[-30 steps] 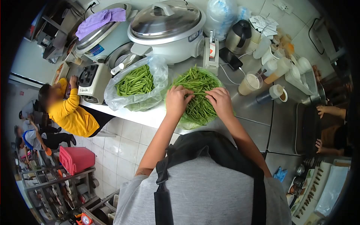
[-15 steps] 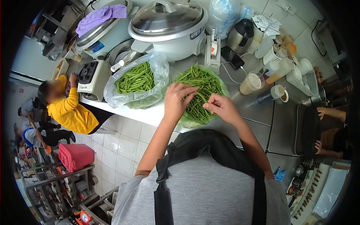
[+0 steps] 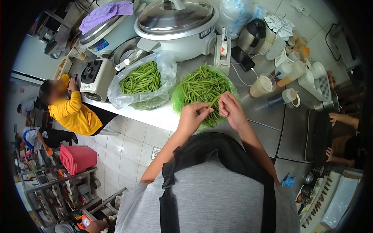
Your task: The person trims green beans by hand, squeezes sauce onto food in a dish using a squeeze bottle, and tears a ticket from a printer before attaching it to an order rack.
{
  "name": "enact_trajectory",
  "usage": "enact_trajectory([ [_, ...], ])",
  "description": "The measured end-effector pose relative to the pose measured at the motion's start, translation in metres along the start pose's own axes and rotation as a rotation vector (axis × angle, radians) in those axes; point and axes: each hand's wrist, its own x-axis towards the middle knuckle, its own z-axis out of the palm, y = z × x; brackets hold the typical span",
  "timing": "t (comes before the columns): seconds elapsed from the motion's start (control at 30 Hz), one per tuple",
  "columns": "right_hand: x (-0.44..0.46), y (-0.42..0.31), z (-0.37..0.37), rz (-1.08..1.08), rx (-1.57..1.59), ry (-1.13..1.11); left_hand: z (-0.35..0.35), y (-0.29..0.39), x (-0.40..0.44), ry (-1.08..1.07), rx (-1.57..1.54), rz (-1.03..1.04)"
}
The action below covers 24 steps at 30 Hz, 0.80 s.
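Over an open green plastic bag (image 3: 177, 100) of long green beans (image 3: 202, 83), my two hands face each other. My left hand (image 3: 193, 116) pinches a single green bean (image 3: 212, 103) between thumb and fingers. Closed fingers of my right hand (image 3: 232, 111) meet the other end of that bean; its tip is hidden by them. To the left stands a clear plastic bag (image 3: 116, 95) holding shorter green bean pieces (image 3: 142, 79). Neither hand touches that bag.
A large lidded cooker (image 3: 175, 42) stands behind the bags, a blender base (image 3: 95, 79) to the left. On the right are a phone (image 3: 243, 58), a cup (image 3: 262, 86) and sauce bottles (image 3: 289, 95). A person in yellow (image 3: 79, 112) works at left; another person's hands (image 3: 342, 119) show at far right.
My left hand has come down off the pile toward me, and my right hand has turned upward. A bean now spans between them, in front of the pile.
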Motion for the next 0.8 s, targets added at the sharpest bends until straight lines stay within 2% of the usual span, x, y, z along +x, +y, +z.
enact_trajectory([
  [0.03,0.0,-0.001,0.0,-0.004,-0.097,0.041,-0.002,0.007,0.001,0.039,0.135,0.071],
  [0.13,0.001,-0.001,-0.007,-0.281,-1.096,0.065,-0.008,0.016,0.005,0.122,0.455,0.263],
  [0.23,-0.005,-0.004,-0.004,-0.226,-1.068,-0.024,-0.016,0.015,0.008,0.136,0.554,0.415],
  [0.3,-0.005,-0.007,-0.006,0.032,-0.623,-0.119,-0.021,0.012,0.01,0.128,0.561,0.503],
  [0.33,-0.006,-0.008,-0.007,0.157,-0.396,-0.161,-0.02,0.011,0.01,0.11,0.46,0.45],
  [0.43,-0.009,-0.01,-0.002,0.271,-0.037,-0.22,-0.014,0.003,0.007,0.055,0.181,0.315],
  [0.53,-0.011,-0.005,0.004,0.295,0.224,-0.342,-0.003,-0.009,0.003,0.022,-0.048,0.203],
  [0.63,-0.009,-0.001,-0.001,0.245,0.405,-0.316,0.001,-0.01,0.001,0.032,-0.323,0.006],
  [0.7,-0.004,0.006,-0.008,0.236,0.257,-0.2,0.002,-0.011,0.004,0.072,-0.589,-0.162],
  [0.8,-0.002,0.021,-0.008,0.291,-0.052,-0.038,-0.005,-0.011,0.015,0.087,-0.611,-0.185],
])
